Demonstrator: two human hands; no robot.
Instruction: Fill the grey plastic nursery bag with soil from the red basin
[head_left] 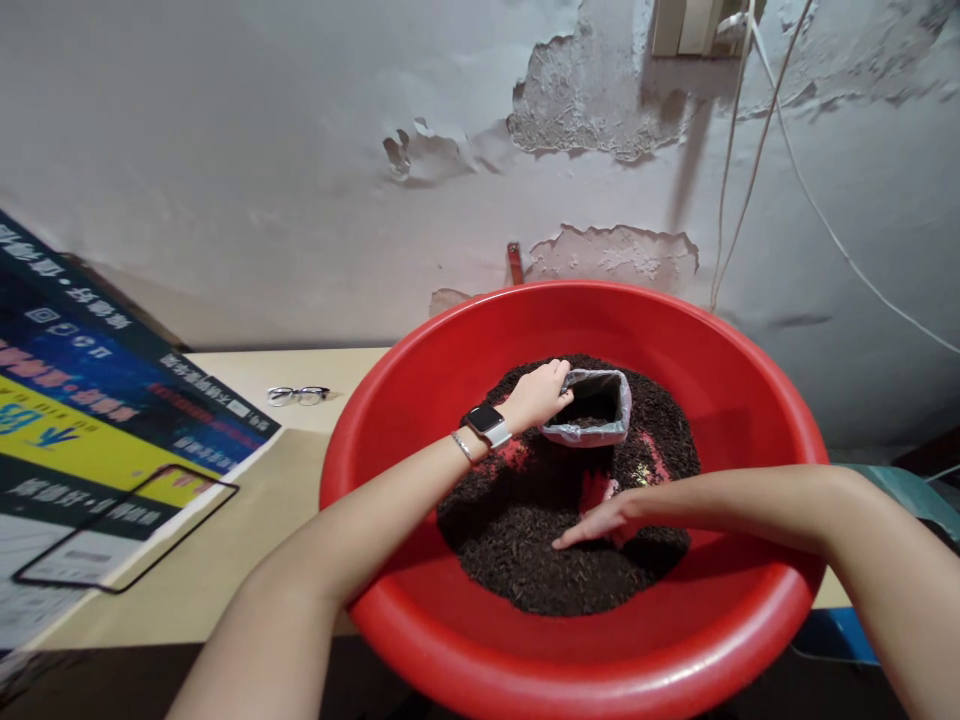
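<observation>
my left hand has its fingers curled over the left rim of the plastic-lined box, gripping that edge. the box sits mouth up on dark potting soil inside a red basin, with some soil inside it. my right hand is nearer to me, apart from the box, fingers loosely extended with the tips touching the soil; i can't tell whether anything lies under the palm. on the surface to the left, a printed poster carries chinese characters in pale, red and dark blue print, one band bright yellow; they're too slanted and blurred for me to read surely. the smartwatch on my left wrist has a dark face.
</observation>
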